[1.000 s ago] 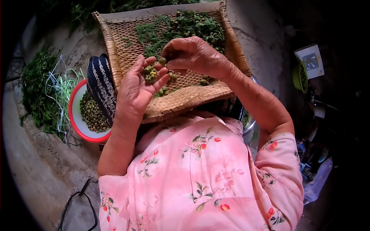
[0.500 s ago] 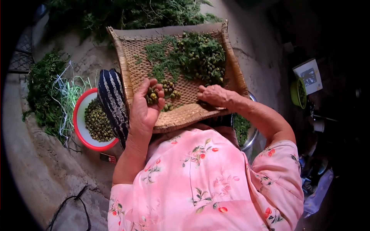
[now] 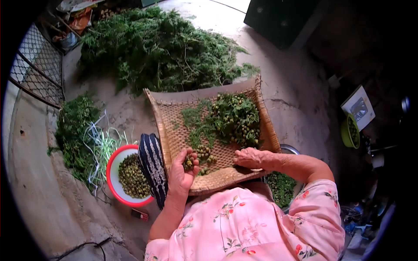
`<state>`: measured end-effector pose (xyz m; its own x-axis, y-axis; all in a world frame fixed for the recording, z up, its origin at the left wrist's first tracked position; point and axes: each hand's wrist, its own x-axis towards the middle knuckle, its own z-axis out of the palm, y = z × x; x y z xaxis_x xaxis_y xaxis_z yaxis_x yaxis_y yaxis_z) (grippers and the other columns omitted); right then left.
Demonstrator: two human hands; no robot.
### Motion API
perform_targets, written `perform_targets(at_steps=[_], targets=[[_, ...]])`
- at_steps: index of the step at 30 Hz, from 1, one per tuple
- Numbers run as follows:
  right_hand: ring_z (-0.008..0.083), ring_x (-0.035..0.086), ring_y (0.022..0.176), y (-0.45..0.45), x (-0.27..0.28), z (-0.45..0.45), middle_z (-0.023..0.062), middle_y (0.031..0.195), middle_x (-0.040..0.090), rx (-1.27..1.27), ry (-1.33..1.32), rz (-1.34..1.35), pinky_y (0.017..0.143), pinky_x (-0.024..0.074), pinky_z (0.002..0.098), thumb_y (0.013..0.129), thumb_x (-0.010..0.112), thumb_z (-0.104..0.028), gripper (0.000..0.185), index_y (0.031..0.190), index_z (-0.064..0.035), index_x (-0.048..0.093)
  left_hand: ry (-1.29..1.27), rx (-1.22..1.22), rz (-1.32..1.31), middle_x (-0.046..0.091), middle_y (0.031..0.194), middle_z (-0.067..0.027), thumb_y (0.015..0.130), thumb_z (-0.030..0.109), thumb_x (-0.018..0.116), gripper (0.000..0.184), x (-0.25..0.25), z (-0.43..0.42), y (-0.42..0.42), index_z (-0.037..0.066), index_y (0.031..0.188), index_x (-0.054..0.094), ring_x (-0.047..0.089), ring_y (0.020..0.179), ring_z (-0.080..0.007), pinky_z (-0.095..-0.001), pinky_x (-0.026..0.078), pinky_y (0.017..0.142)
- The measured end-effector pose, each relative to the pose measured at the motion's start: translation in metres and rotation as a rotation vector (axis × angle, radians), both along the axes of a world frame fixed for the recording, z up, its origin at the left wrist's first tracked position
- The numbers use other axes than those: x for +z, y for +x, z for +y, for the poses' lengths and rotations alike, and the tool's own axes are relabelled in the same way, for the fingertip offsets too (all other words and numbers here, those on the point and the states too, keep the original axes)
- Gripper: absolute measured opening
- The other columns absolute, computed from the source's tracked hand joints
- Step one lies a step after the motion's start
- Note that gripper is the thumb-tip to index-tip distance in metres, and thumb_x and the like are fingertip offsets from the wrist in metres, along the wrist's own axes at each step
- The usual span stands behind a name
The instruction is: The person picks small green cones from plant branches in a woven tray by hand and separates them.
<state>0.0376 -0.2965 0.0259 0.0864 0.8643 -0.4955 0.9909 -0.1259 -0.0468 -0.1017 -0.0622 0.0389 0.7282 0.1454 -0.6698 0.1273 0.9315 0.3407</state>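
A woven winnowing basket (image 3: 223, 182) rests across the lap. My left hand (image 3: 180, 174) is over its left front part, palm up, with curled fingers cupped around several small round green-brown cones (image 3: 188, 163). Just beyond those fingers, more loose cones (image 3: 204, 153) lie on the weave. My right hand (image 3: 251, 157) is low over the right front of the basket, knuckles up and fingers bent in; whatever they hold is hidden. Behind it, a heap of green sprigs with cones (image 3: 237, 117) fills the basket's right back corner, and loose leaf bits (image 3: 196, 124) lie to its left.
A red-rimmed basin (image 3: 109, 174) of cones stands at the left, beside a striped dark cloth (image 3: 152, 163). At the right is a metal bowl (image 3: 289, 148) with greenery. Cut branches (image 3: 161, 52) are heaped beyond the basket. A green tub (image 3: 346, 132) is farther right.
The view has tilted up, so everything sits lower and more of the branch heap shows. Both hands keep nearly the same places over the basket.
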Motion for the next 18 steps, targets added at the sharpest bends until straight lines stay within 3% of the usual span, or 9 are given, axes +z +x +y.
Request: perform_targets(at_steps=[5,12,18], targets=[[0.0298,0.062,0.085,0.013,-0.020,0.010,0.0162,0.092,0.057,-0.087,0.062,0.139,0.068,0.0528,0.0363,0.082,0.048,-0.011,0.017,0.092,0.0002,0.056,-0.029,-0.006,0.023,0.059,0.078,-0.0030,0.088,0.027,0.057,0.015,0.004,0.000,0.004,0.011,0.089,0.059,0.056,0.064,-0.0148,-0.0230,0.046,0.048],[0.0252,0.053,0.085,0.004,-0.025,0.016,0.0109,0.086,0.053,-0.022,0.197,0.001,0.067,0.0478,0.0343,0.078,0.052,-0.013,0.012,0.082,-0.0043,0.058,-0.050,-0.018,0.028,0.059,0.080,-0.0067,0.088,0.024,0.058,0.019,0.012,-0.004,0.025,0.005,0.092,0.057,0.057,0.067,-0.0165,-0.0250,0.050,0.052],[0.0256,0.052,0.086,0.001,-0.021,0.016,0.0110,0.087,0.051,-0.037,0.207,0.008,0.067,0.0493,0.0350,0.077,0.053,-0.013,0.014,0.086,-0.0035,0.058,-0.028,-0.037,-0.014,0.060,0.078,-0.0059,0.088,0.024,0.058,0.018,0.003,0.006,0.057,0.007,0.087,0.059,0.058,0.065,-0.0167,-0.0259,0.051,0.052]])
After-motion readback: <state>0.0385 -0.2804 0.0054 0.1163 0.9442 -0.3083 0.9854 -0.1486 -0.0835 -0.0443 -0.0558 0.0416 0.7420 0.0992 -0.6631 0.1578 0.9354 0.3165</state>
